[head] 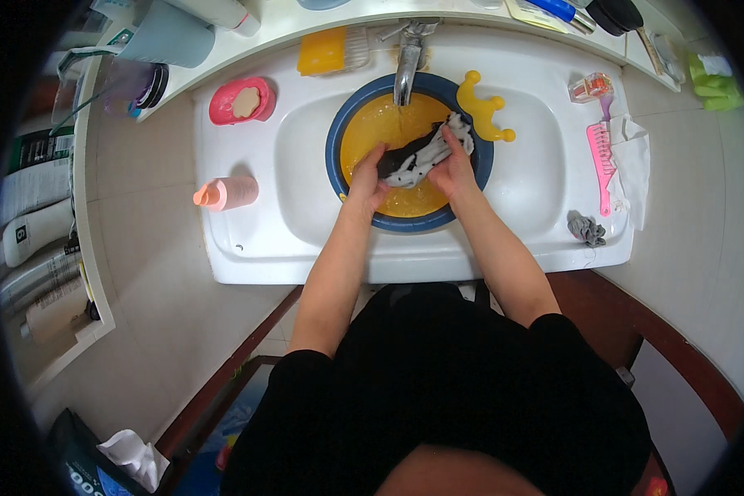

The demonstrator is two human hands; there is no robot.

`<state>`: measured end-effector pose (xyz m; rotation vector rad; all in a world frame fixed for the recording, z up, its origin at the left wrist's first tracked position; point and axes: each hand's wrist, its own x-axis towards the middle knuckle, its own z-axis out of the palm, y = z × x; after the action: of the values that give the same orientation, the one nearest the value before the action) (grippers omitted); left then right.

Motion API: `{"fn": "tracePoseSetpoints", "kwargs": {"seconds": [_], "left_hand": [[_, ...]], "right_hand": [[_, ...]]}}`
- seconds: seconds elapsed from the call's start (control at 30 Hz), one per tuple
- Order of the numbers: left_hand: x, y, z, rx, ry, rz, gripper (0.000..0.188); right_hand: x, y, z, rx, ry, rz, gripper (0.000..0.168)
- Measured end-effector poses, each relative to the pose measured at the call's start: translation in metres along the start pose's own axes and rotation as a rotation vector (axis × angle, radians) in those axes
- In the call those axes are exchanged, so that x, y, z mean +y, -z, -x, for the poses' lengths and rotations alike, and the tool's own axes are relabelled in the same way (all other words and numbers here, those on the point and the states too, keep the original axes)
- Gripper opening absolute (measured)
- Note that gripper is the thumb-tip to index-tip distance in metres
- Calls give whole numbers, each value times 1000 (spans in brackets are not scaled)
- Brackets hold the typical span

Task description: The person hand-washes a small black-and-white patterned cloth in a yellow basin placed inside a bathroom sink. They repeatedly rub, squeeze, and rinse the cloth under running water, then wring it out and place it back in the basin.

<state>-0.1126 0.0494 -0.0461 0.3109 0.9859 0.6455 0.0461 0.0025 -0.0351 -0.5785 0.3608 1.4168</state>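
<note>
A wet black-and-white cloth item (423, 156), seemingly a sock, is stretched between my two hands above a blue-rimmed basin (340, 158). My left hand (368, 180) grips its dark lower end. My right hand (456, 164) holds the pale upper end, thumb on top. Yellow-looking water or a yellow basin floor (369, 133) shows beneath the cloth; which one gives the colour I cannot tell. Over the basin's far side reaches a chrome faucet (406, 71), with a thin stream below its spout. A yellow crown-shaped piece (482, 108) sits at the basin's right rim.
The basin stands in a white sink (310, 161). On the left ledge are a pink soap dish (220, 102) and a pink pump bottle (235, 193). A yellow-handled brush (322, 52) lies behind. At right are a pink comb (601, 167), tissue (632, 167) and a crumpled grey cloth (586, 230).
</note>
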Motion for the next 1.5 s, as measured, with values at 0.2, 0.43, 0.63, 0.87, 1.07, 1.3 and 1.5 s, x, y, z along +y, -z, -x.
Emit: {"fn": "tracePoseSetpoints", "kwargs": {"seconds": [0.2,0.43,0.63,0.87,1.07,1.3,1.5], "left_hand": [[-17,-5,-23,394,-441,-1176,34],[-31,-61,55,14,-1045,-1309,17],[-15,-32,-6,372,-870,-1125,24],[-34,-24,-6,277,-424,-910,39],[-43,-41,48,50,-732,-970,33],[-25,-32,56,151,-1047,-1052,31],[-7,-39,49,-48,-1176,-1335,23]], "right_hand": [[39,36,-17,239,24,86,50],[21,9,2,-212,-422,-31,39],[36,6,3,203,-153,76,22],[24,12,-11,185,-137,29,31],[18,6,-8,156,-245,98,28],[13,-27,16,103,-321,13,20],[15,-26,16,119,-271,60,12]]}}
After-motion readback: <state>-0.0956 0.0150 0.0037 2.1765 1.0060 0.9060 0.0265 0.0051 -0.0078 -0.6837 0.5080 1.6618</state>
